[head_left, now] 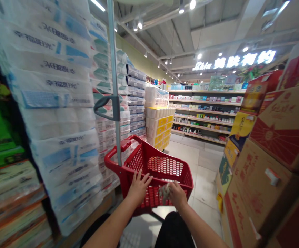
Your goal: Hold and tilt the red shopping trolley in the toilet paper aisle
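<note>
A red plastic shopping cart [167, 165] with perforated sides stands in front of me. My left hand [139, 187] lies against the cart's near side with its fingers spread, and holds nothing. Beside it, further right, my right hand [177, 193] grips a crumpled grey cloth [165, 192] against the same side near the rim. A tall metal pole [114, 69] with a grey loop handle [108, 107] rises from the cart's left end.
Stacked tissue packs [61, 103] line the left side, with yellow-banded packs [159, 127] beyond the cart. Cardboard boxes [258, 182] are piled along the right. Product shelves [203, 112] stand at the back, past the tiled floor [206, 182].
</note>
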`<state>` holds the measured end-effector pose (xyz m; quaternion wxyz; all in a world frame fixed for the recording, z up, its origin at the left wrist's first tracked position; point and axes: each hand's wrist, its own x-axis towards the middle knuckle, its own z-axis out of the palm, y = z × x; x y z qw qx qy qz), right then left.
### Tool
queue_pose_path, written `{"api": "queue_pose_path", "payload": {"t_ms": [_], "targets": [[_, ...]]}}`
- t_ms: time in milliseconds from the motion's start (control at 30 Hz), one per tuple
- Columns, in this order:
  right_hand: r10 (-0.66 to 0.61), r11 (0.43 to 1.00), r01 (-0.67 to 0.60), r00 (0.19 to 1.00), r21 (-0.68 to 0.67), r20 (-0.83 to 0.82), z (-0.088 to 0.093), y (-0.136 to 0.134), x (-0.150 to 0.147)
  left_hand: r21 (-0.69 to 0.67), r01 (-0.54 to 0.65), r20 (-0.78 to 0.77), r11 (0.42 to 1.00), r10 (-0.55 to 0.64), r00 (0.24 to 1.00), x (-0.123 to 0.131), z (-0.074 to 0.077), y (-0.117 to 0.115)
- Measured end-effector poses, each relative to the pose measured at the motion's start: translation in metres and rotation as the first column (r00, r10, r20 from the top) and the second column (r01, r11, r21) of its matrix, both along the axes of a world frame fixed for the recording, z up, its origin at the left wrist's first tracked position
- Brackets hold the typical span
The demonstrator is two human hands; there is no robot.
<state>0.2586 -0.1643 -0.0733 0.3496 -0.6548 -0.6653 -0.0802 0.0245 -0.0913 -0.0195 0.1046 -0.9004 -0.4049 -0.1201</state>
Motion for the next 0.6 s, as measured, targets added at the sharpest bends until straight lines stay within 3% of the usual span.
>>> {"api": "queue_pose_path", "payload": {"t_ms": [100,267,367,500,600], "targets": [[-0.011,0.999,0.010,1.000,0.040,0.011,-0.002,0.000,0.001,-0.009,0.013,-0.006,1.000,-0.013,1.000,0.000,0.003,0.001],[-0.018,1.000,0.018,0.999,-0.014,0.032,-0.009,0.000,0.005,-0.028,0.022,-0.042,0.999,-0.024,0.999,0.000,0.009,0.005],[-0.047,0.998,0.045,0.998,0.050,0.035,-0.004,0.001,0.009,-0.019,0.012,-0.038,1.000,-0.013,0.999,-0.001,0.009,0.008],[-0.100,0.993,0.105,0.991,-0.054,0.083,0.002,0.004,0.012,0.001,-0.004,-0.027,1.000,0.004,1.000,-0.001,0.009,0.012],[-0.085,0.996,0.086,0.995,-0.030,0.053,0.002,0.003,0.012,0.009,-0.044,-0.006,0.999,0.044,0.999,0.005,0.010,0.012]]}}
